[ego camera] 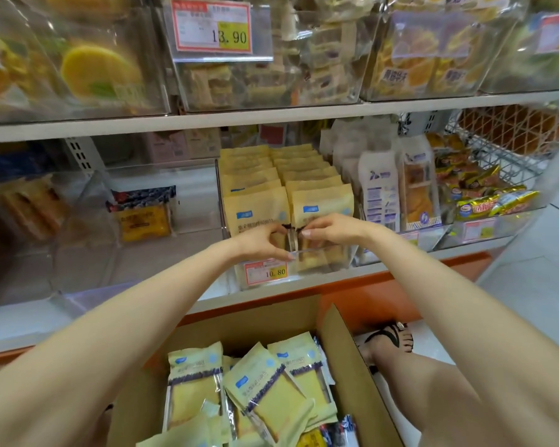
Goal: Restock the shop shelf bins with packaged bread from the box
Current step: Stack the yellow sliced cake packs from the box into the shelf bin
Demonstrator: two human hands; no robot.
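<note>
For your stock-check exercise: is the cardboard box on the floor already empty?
No, the cardboard box still holds several yellow bread packs.

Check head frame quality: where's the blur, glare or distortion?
Head view: the upper shelf's clear plastic bins are motion-blurred and washed by glare; wide-angle lens bows the white shelf edge and stretches the forearms; the pale yellow bread packs in the brown cardboard box and both hands, left, right, stay fairly sharp.

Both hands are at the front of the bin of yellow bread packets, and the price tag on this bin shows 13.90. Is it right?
Not quite. The price tag on that bin reads 10.80 in the head view; 13.90 is on the shelf above. Both hands, left and right, are at its front.
</note>
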